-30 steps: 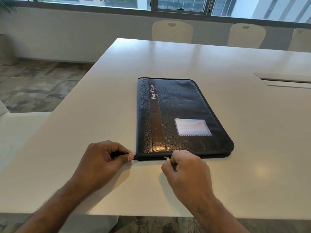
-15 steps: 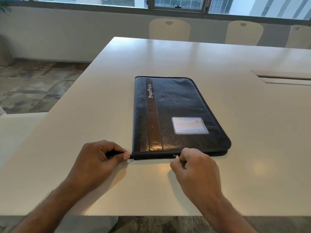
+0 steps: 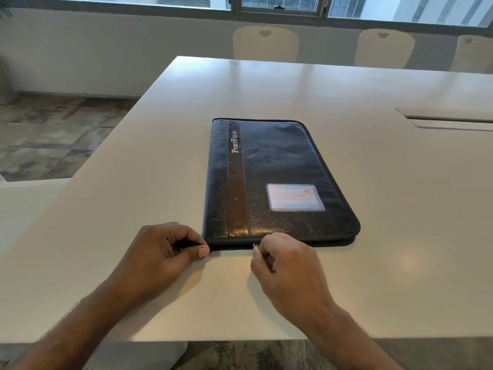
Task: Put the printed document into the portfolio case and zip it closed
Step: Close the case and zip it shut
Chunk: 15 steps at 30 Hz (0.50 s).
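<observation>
The black portfolio case [image 3: 277, 180] is lying flat near the table's [image 3: 133, 166] near edge. The left hand [image 3: 165, 252] is pinching its near-left corner; the right hand [image 3: 285, 265] is pinching the small zipper pull [image 3: 254, 246]. Best practice, I'd say: anchoring the corner firmly while drawing the pull straight along the near edge, avoiding snags.

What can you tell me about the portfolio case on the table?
The portfolio case is dark, grainy leather-look, lying flat and closed on the white table. A brown strip printed "PortFolio" runs lengthwise; a clear card window sits near its right edge. The left hand pinches its near-left corner; the right hand pinches the zipper pull at the near edge.
</observation>
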Available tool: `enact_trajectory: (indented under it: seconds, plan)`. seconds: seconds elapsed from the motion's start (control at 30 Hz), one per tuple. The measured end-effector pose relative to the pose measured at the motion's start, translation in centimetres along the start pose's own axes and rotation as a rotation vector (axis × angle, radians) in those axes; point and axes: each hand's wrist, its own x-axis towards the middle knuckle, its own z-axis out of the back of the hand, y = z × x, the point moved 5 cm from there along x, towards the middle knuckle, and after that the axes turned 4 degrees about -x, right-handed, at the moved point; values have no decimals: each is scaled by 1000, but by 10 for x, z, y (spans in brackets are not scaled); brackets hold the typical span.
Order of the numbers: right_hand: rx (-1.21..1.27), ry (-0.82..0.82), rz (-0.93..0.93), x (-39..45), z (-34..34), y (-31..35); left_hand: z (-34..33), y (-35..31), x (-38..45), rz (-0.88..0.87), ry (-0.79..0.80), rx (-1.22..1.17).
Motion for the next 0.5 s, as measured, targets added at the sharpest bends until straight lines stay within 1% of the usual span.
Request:
enact_trajectory:
  seconds: [0.17, 0.33, 0.5]
  plan:
    - [11, 30, 34, 0, 0, -2, 4, 2, 0, 24, -5, 5]
    - [-12, -3, 4, -3, 14, -18, 10, 0, -2, 34, -94, 38]
    - [-11, -33, -30, -4, 16, -22, 9, 0, -2, 58, -77, 59]
